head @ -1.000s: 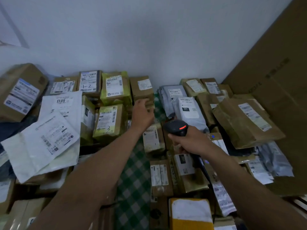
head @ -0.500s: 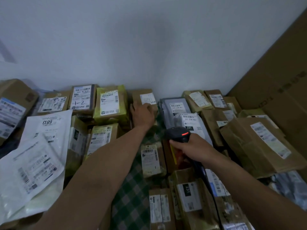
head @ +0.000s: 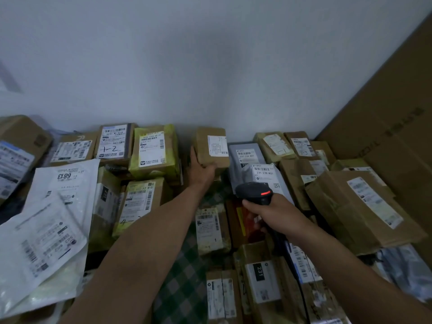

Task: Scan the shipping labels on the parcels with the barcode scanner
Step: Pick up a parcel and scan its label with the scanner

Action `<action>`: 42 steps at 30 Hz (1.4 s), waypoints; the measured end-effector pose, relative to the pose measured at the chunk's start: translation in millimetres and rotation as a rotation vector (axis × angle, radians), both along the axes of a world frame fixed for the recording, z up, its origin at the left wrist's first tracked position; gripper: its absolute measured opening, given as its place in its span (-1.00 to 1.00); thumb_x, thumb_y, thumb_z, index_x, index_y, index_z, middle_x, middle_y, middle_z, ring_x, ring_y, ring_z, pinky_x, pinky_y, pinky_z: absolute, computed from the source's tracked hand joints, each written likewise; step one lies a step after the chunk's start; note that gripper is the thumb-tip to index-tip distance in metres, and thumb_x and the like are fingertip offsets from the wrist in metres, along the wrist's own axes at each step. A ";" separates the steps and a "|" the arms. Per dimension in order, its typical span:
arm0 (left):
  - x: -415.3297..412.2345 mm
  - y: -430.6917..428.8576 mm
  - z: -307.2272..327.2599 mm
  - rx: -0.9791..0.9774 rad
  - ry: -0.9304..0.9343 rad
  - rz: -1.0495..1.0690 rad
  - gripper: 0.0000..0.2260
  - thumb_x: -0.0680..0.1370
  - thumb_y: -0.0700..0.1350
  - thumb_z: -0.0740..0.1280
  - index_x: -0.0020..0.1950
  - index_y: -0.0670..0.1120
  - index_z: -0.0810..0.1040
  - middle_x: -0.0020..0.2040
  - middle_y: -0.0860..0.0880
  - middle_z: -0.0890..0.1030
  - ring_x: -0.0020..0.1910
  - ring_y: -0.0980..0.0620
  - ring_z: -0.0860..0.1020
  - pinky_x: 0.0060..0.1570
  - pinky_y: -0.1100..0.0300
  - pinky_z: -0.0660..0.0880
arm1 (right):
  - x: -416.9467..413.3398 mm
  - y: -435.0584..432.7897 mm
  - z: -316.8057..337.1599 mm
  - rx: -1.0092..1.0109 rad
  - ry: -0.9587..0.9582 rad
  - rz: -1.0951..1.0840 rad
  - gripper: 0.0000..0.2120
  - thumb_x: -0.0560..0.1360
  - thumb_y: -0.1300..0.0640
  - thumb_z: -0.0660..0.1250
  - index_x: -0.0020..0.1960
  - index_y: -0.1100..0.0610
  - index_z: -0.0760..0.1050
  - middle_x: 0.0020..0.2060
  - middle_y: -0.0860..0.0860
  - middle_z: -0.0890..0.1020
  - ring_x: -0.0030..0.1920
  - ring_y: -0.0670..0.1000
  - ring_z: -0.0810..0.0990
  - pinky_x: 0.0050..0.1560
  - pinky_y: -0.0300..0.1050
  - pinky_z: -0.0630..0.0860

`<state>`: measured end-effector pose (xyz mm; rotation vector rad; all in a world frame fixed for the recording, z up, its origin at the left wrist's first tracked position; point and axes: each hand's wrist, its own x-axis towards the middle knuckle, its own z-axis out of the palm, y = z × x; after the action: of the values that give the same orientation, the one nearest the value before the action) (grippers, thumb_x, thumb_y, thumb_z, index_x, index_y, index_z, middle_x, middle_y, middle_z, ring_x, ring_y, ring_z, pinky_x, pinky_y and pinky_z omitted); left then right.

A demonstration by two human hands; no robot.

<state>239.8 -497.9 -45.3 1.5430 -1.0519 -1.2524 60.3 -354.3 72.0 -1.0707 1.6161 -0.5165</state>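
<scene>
My left hand (head: 200, 170) grips the lower left corner of a small brown box (head: 211, 146) by the wall; the box is tilted up so its white shipping label (head: 217, 146) faces me. My right hand (head: 272, 213) holds a black barcode scanner (head: 254, 192) by its handle, its red light on top, its head aimed toward the far parcels. The scanner sits below and right of the tilted box, apart from it. A dark cable runs down from the handle.
Several labelled parcels crowd a green checked cloth (head: 180, 281): yellow-taped boxes (head: 153, 150) at left, white mailers (head: 60, 183) far left, grey bags (head: 247, 157) by the scanner, brown paper parcels (head: 357, 211) at right. A large cardboard sheet (head: 397, 113) leans at right. The white wall stands behind.
My left hand has taken the small brown box and tilted it upright so its label faces me. The scanner has stayed nearly level beside it. The view has tipped upward.
</scene>
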 end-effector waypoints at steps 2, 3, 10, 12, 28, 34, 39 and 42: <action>5.5 8.5 1.1 -0.050 -0.036 -0.012 -0.12 0.54 0.00 0.48 0.66 0.27 -0.04 0.56 -0.07 0.33 0.51 -0.13 0.34 0.47 -0.18 0.33 | -1.3 4.0 4.0 -0.004 -0.017 -0.007 -0.74 0.58 -0.03 0.45 0.08 0.17 0.65 -0.14 0.19 0.72 -0.32 -0.02 0.64 -0.28 -0.13 0.54; 9.3 12.1 0.6 -0.080 -0.059 -0.025 -0.13 0.53 0.06 0.49 0.64 0.32 -0.03 0.56 -0.07 0.31 0.50 -0.09 0.33 0.47 -0.16 0.31 | -1.7 6.3 6.9 -0.006 -0.025 -0.011 -0.74 0.58 -0.03 0.44 0.07 0.18 0.65 -0.15 0.18 0.71 -0.31 -0.01 0.63 -0.28 -0.14 0.54; 35.3 67.7 46.1 -0.252 0.139 -0.186 -0.24 0.58 0.07 0.45 0.62 0.34 0.07 0.49 0.15 0.45 0.47 0.10 0.43 0.48 -0.14 0.37 | -3.4 31.4 37.5 -0.128 -0.088 -0.107 -0.85 0.59 0.03 0.44 0.10 0.08 0.63 -0.11 0.13 0.72 -0.32 0.05 0.61 -0.33 -0.18 0.52; 45.4 84.0 52.4 -0.248 0.235 -0.246 -0.27 0.61 0.06 0.42 0.62 0.37 0.04 0.51 0.15 0.44 0.49 0.06 0.42 0.50 -0.19 0.34 | -3.4 41.7 49.6 -0.160 -0.105 -0.106 -0.87 0.59 0.04 0.43 0.09 0.06 0.64 -0.10 0.13 0.71 -0.33 0.04 0.59 -0.29 -0.12 0.53; 56.4 142.4 78.8 -0.191 0.359 -0.327 -0.24 0.52 0.12 0.50 0.49 0.55 0.08 0.46 0.19 0.50 0.45 0.03 0.49 0.36 -0.02 0.48 | 4.3 92.7 107.5 -0.172 -0.151 0.051 -0.75 0.59 0.03 0.43 0.20 0.14 0.61 -0.25 0.07 0.60 -0.34 -0.04 0.54 -0.28 -0.13 0.50; 59.0 148.8 76.0 -0.185 0.329 -0.310 -0.24 0.60 -0.04 0.36 0.63 0.35 -0.01 0.34 0.27 0.56 0.35 0.12 0.56 0.26 0.11 0.56 | 1.1 98.9 112.3 -0.142 -0.169 0.029 -0.73 0.58 0.03 0.44 0.21 0.16 0.60 -0.28 0.05 0.59 -0.35 -0.06 0.55 -0.32 -0.17 0.51; 61.4 150.7 74.0 -0.179 0.331 -0.302 -0.23 0.59 -0.03 0.37 0.64 0.32 -0.01 0.38 0.23 0.55 0.39 0.08 0.54 0.31 0.06 0.53 | 0.0 102.3 113.5 -0.116 -0.171 0.038 -0.69 0.58 0.02 0.44 0.22 0.19 0.59 -0.27 0.05 0.59 -0.34 -0.07 0.56 -0.33 -0.20 0.51; 62.2 150.3 71.6 -0.181 0.337 -0.296 -0.24 0.58 -0.04 0.37 0.64 0.32 0.02 0.39 0.20 0.55 0.38 0.07 0.55 0.31 0.06 0.54 | 0.3 102.5 112.8 -0.114 -0.178 0.032 -0.68 0.58 0.02 0.43 0.23 0.21 0.58 -0.26 0.05 0.59 -0.34 -0.07 0.55 -0.33 -0.21 0.51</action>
<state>302.0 -347.6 26.3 1.0196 -1.1589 -1.5100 60.6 -251.8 184.8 -1.1001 1.4256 -0.6701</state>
